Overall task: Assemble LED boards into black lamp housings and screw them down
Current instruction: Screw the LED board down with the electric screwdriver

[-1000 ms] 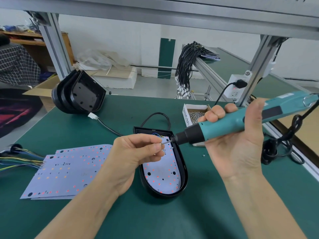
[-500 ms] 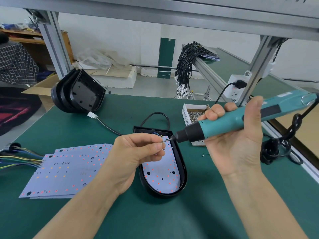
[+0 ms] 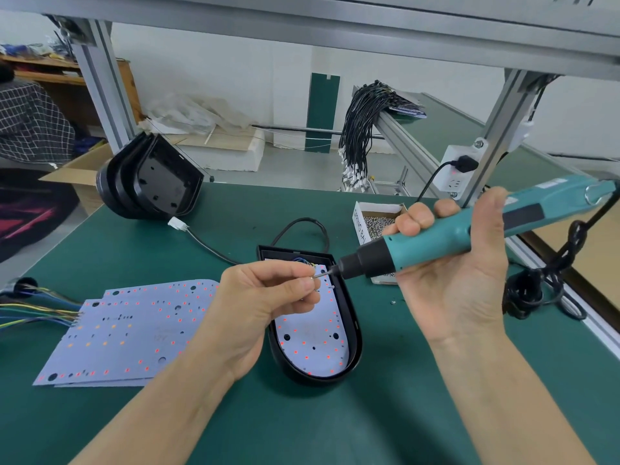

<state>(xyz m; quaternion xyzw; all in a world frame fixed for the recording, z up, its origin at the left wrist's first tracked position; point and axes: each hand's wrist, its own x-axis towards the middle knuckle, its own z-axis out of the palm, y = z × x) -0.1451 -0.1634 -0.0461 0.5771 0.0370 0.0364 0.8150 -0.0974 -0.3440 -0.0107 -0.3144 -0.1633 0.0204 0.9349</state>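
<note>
— Green table (image 3: 335,414) across the whole lower frame, aluminium frame posts at upper left and right. Largest on it?

— Stack of spare LED boards (image 3: 134,327) at left centre, coloured wires trailing off the left edge. Then empty housings (image 3: 151,182) leaning at upper left.

— And the working piece?

— Black lamp housing (image 3: 352,317) at frame centre, flat on the table, with an LED board (image 3: 312,344) seated inside. Looks stiff and light; thin board, likely easy to crack or scratch, so best handled by the edges and pressed gently, clear of the red LED dots.

— Hands?

— Right hand (image 3: 449,276) wrapped around the teal electric screwdriver (image 3: 469,229), held roughly level in the right half, bit pointing left. Left hand (image 3: 265,303) pinching a small screw (image 3: 313,277) against the bit tip, just above the top of the housing.

— Supply?

— White screw box (image 3: 372,223) behind the driver, centre right; a stray screw (image 3: 392,301) on the table near the right palm.

— Next, by judgement?

— Seat screw on the bit, lower into a board hole. Tiny and slippery; easy to drop.
</note>
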